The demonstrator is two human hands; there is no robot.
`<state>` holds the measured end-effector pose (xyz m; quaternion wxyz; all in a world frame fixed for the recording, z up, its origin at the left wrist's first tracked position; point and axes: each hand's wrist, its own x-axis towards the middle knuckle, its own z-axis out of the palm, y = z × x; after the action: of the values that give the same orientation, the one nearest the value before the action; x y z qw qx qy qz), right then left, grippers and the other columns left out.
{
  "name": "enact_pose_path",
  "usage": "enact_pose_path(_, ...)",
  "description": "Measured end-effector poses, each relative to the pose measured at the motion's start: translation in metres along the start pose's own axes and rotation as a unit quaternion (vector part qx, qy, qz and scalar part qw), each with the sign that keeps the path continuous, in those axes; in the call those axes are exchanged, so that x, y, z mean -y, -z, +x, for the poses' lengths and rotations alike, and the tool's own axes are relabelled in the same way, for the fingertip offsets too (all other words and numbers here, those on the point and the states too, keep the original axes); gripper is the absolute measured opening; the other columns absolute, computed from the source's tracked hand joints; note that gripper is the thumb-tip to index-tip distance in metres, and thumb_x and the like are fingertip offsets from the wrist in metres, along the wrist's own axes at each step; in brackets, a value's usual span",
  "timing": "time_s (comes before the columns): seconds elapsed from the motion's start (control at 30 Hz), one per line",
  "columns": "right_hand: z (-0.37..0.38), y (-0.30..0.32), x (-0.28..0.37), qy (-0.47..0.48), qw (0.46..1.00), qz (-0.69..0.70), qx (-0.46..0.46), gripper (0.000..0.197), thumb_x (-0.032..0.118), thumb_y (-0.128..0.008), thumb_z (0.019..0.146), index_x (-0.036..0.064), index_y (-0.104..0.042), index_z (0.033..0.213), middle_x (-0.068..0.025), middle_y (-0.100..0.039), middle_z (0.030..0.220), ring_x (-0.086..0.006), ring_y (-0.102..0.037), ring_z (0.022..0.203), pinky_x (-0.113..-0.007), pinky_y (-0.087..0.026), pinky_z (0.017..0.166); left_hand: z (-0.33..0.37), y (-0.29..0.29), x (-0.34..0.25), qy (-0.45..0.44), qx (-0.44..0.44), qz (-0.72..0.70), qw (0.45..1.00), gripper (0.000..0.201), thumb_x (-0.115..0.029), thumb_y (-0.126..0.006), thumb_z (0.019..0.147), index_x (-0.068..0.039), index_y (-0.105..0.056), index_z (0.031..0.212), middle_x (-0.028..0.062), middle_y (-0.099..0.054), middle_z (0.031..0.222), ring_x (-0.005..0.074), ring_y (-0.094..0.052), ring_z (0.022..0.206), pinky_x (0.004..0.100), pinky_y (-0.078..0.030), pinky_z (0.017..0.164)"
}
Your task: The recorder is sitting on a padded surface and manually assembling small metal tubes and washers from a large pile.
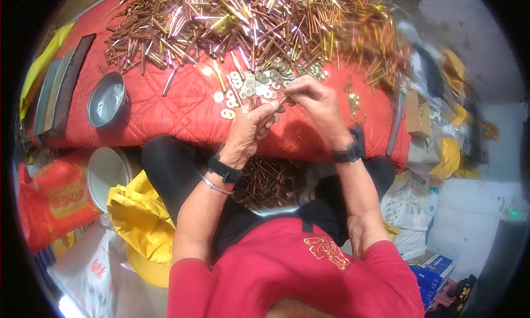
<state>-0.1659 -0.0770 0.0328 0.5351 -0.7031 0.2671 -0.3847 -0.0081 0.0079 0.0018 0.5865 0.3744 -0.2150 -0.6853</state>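
Note:
My left hand (pixel 247 129) is closed around a few thin copper-coloured metal rods (pixel 254 103), whose ends stick out past the thumb. My right hand (pixel 317 100) is pinched at the tip of the left fingers, on a small metal piece too small to make out. Just beyond both hands lie flat round washers (pixel 249 86), some loose and some stacked. Small brass-coloured pieces (pixel 354 103) are scattered to the right of my right hand. A large heap of copper and gold metal rods (pixel 243 19) covers the far side of the red quilted cloth (pixel 182 119).
A grey metal bowl (pixel 107 100) stands at the left, beside long flat bars (pixel 69 88). Below the cloth's edge, more rods (pixel 270 180) lie between my legs. A yellow bag (pixel 141 218) and a white bucket (pixel 107 174) are at lower left, a small cardboard box (pixel 418 114) at right.

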Motion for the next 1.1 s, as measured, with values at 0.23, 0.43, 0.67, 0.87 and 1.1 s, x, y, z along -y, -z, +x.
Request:
enact_pose_path(0.23,-0.002,0.011,0.014,-0.054,0.974,-0.205,0.077,0.009,0.009,-0.057,0.091,0.0006,-0.061,0.090,-0.0066,-0.057,0.073,-0.0137,-0.056,0.065,-0.028,-0.046,0.060,0.004,0.002,0.004,-0.041,-0.001,0.099,0.994,0.013,-0.020,-0.066,0.084,-0.008,-0.065,0.080,-0.0081,-0.046,0.059,0.0013,-0.033,0.046,0.0185,-0.023,0.043)
enact_pose_path(0.43,-0.008,0.017,0.014,-0.059,0.956,-0.264,0.113,0.023,0.022,-0.052,0.095,0.0016,-0.058,0.087,-0.0105,-0.054,0.066,-0.0193,-0.054,0.059,-0.034,-0.042,0.056,0.000,0.002,-0.003,0.037,0.034,0.089,0.995,0.013,-0.018,-0.070,0.082,-0.007,-0.065,0.078,-0.0080,-0.049,0.061,0.0019,-0.037,0.052,0.0193,-0.028,0.049)
enact_pose_path(0.67,-0.009,0.020,0.001,-0.234,0.948,-0.180,0.117,0.029,0.027,-0.051,0.095,0.0008,-0.059,0.087,-0.0098,-0.054,0.065,-0.0231,-0.053,0.061,-0.034,-0.043,0.060,0.002,0.001,0.006,-0.029,0.010,0.150,0.988,0.012,-0.018,-0.069,0.083,-0.007,-0.065,0.078,-0.0083,-0.049,0.062,0.0013,-0.037,0.052,0.0186,-0.027,0.047)
enact_pose_path(0.87,-0.008,0.008,-0.002,-0.003,0.973,-0.229,0.020,0.033,0.031,-0.052,0.094,-0.0009,-0.059,0.086,-0.0093,-0.059,0.076,-0.0208,-0.056,0.070,-0.033,-0.044,0.065,0.001,0.002,-0.003,0.019,0.006,0.119,0.993,0.012,-0.019,-0.068,0.084,-0.008,-0.065,0.079,-0.0084,-0.048,0.060,0.0011,-0.035,0.050,0.0186,-0.024,0.045)
enact_pose_path(1.1,-0.011,0.011,-0.003,-0.132,0.973,-0.189,0.013,0.027,0.026,-0.056,0.093,0.0008,-0.060,0.085,-0.0047,-0.058,0.074,-0.0129,-0.053,0.068,-0.030,-0.042,0.062,0.004,0.003,0.001,0.005,0.008,0.112,0.994,0.017,-0.023,-0.065,0.086,-0.008,-0.065,0.079,-0.0085,-0.043,0.055,0.0013,-0.032,0.045,0.0193,-0.021,0.042)
